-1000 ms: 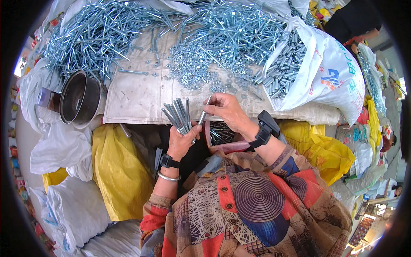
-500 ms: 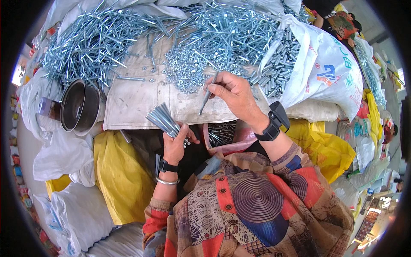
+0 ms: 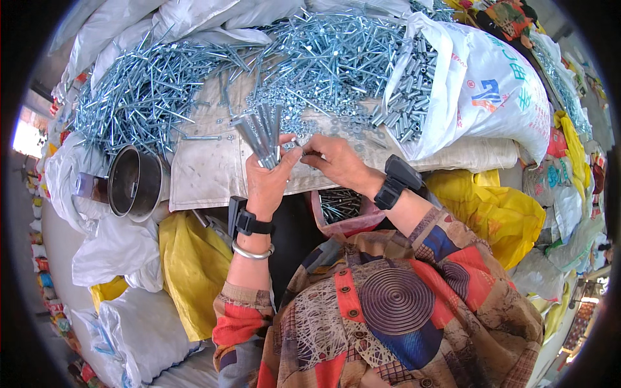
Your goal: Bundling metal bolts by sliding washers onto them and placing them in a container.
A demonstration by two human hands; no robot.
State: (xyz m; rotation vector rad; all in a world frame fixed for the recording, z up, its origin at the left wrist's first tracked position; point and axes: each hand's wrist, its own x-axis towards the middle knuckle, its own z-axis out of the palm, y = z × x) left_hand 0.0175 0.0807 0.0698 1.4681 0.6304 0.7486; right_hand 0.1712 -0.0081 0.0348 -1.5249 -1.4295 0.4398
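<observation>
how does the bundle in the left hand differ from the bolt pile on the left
The bundle is gripped in the left hand; the pile lies loose. The bundle's pieces fan roughly one way; the pile's point every way. The bundle is small, the pile far bigger. Both are long, thin, silvery metal pieces.

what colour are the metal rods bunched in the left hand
The metal rods in the left hand are shiny silver-grey, seen in the head view.

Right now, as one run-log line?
left hand: holds metal-rod bundle | right hand: beside left, grip unclear | white sack: open, metal tubes at mouth
</observation>
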